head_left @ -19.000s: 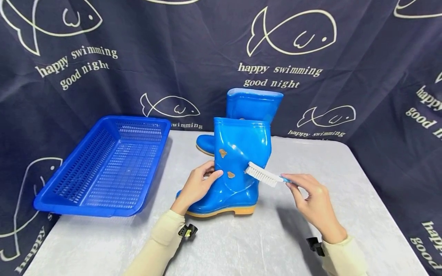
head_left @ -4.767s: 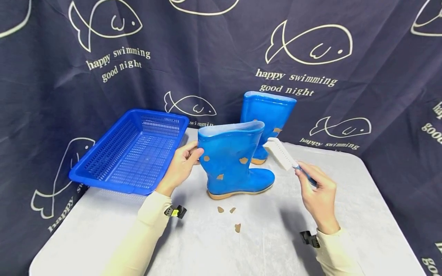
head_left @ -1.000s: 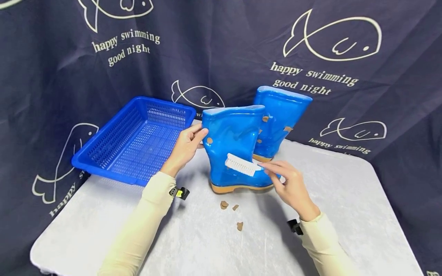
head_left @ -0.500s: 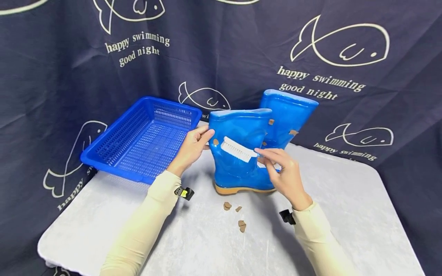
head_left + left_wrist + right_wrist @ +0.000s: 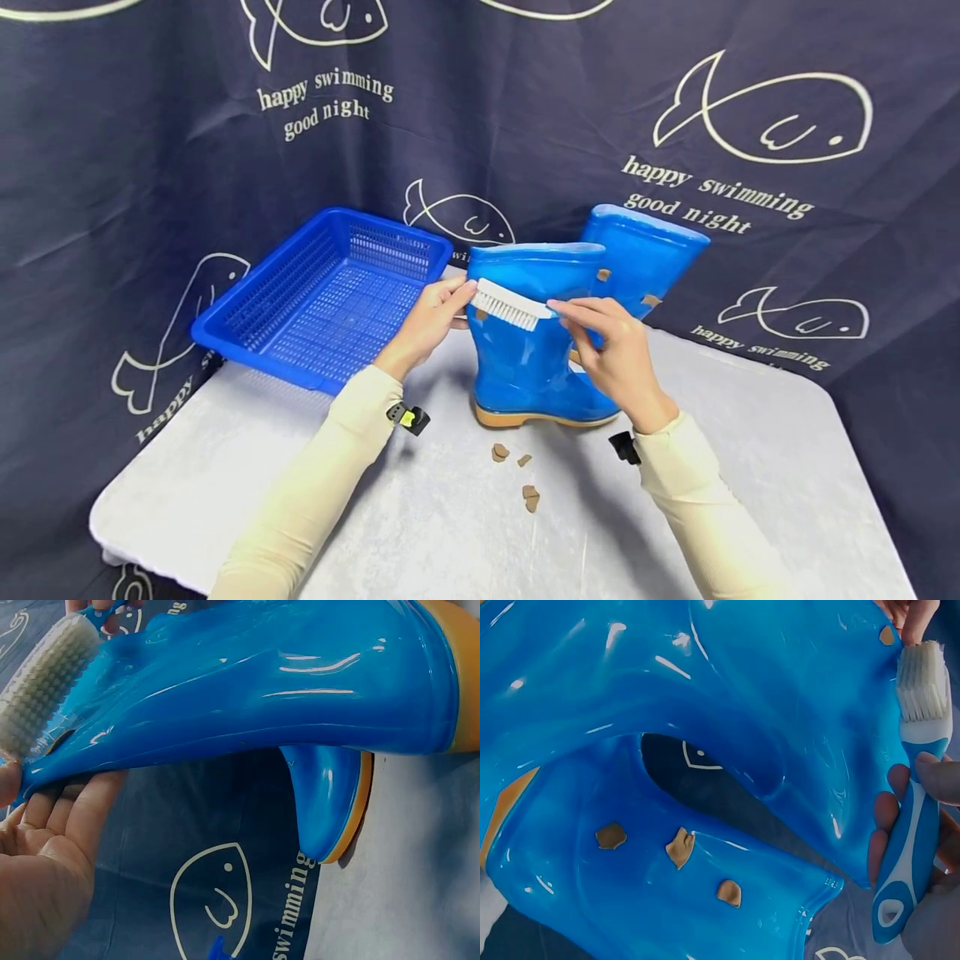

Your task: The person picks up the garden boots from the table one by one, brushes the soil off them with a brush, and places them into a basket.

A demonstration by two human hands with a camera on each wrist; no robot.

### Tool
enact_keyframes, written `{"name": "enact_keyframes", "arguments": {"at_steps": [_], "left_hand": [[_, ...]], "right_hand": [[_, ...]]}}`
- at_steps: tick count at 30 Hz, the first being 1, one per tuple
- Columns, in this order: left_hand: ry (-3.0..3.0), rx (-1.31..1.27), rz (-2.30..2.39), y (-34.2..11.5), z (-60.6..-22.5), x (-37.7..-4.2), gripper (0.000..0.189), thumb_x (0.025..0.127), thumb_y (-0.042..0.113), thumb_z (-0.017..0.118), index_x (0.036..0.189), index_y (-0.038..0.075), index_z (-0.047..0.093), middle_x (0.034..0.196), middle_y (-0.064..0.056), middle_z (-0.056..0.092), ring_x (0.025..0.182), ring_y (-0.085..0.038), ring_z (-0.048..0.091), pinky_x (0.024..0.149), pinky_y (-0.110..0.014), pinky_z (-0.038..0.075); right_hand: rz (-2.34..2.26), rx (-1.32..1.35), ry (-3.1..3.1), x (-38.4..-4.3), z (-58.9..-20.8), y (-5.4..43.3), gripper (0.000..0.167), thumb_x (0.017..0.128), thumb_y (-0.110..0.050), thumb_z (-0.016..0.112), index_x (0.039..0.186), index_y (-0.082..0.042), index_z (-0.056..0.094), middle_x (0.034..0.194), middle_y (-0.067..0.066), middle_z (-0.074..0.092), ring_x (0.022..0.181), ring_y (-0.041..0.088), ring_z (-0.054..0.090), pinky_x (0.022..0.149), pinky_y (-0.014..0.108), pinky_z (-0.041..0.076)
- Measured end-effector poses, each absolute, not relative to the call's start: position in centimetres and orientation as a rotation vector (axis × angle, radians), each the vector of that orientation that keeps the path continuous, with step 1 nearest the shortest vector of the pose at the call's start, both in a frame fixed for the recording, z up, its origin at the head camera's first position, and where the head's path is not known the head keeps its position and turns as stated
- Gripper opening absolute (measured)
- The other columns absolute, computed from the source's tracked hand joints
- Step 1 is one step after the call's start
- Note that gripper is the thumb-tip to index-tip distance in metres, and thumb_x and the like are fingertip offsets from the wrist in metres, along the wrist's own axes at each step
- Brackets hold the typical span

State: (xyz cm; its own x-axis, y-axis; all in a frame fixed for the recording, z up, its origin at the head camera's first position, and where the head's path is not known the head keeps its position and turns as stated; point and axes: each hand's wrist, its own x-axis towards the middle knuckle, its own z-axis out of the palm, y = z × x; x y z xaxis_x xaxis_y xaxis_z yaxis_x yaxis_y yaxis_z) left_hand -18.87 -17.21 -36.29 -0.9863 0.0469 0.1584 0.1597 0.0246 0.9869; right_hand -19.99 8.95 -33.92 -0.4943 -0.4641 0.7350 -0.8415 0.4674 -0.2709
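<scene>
Head view shows a glossy blue boot (image 5: 525,358) of smooth, rubbery-looking stuff, upright on the table (image 5: 750,483), its yellow-tan sole down and toe to the right. The left hand (image 5: 433,321) pinches the rear edge of its shaft, thumb on the near face, fingers behind. Fingers and thumb of the right hand (image 5: 617,350) are clamped on the slim handle of a brush (image 5: 517,305), which the right wrist camera shows as blue and white with a ringed end. Its straight block of pale, tufted bristles lies across the upper shaft, tip close by the left thumb; whether the bristles touch the boot, I cannot tell. A brown patch (image 5: 481,316) sits on the shaft just below them. Behind and to the right stands the second boot (image 5: 645,246), shaft leaning right; in the right wrist view it carries three flat, ragged-edged brown patches (image 5: 729,893). Thin brown flakes (image 5: 499,452) lie in front of the near sole. The table is mottled pale grey with rounded corners, and its surface runs on well right of the right sleeve (image 5: 697,492). A slotted blue basket (image 5: 255,364) crowds the left edge, beside the left hand; a dark, printed curtain (image 5: 517,108) closes the back.
</scene>
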Motion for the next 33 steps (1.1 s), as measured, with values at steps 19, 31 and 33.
{"name": "enact_keyframes", "arguments": {"at_steps": [19,31,33], "left_hand": [[-2.214,-0.22,-2.085,-17.1,-36.4,-19.0,0.034,0.109,0.024,0.043,0.11,-0.003,0.063,0.113,-0.023,0.071,0.094,-0.009,0.07,0.091,-0.039,0.061],[-2.234,-0.202,-2.069,-16.8,-35.7,-19.8,0.031,0.108,0.027,0.046,0.109,0.001,0.062,0.109,-0.017,0.071,0.098,-0.015,0.071,0.093,-0.04,0.06],[-2.241,-0.175,-2.077,-17.2,-36.3,-19.3,0.03,0.108,0.027,0.045,0.11,0.002,0.061,0.112,-0.019,0.071,0.103,-0.019,0.073,0.092,-0.04,0.06]], "right_hand": [[0.842,1.1,-2.183,-19.7,-34.0,9.4,0.036,0.089,0.006,0.07,0.118,-0.015,0.076,0.105,0.008,0.076,0.098,0.023,0.067,0.089,0.011,0.047],[0.772,1.115,-2.154,-19.6,-33.8,11.5,0.038,0.085,0.012,0.07,0.113,-0.012,0.077,0.101,0.009,0.076,0.086,0.019,0.062,0.069,0.015,0.038],[0.793,1.116,-2.158,-19.2,-33.9,11.4,0.039,0.085,0.012,0.07,0.114,-0.013,0.077,0.101,0.008,0.076,0.089,0.019,0.063,0.075,0.006,0.039]]}}
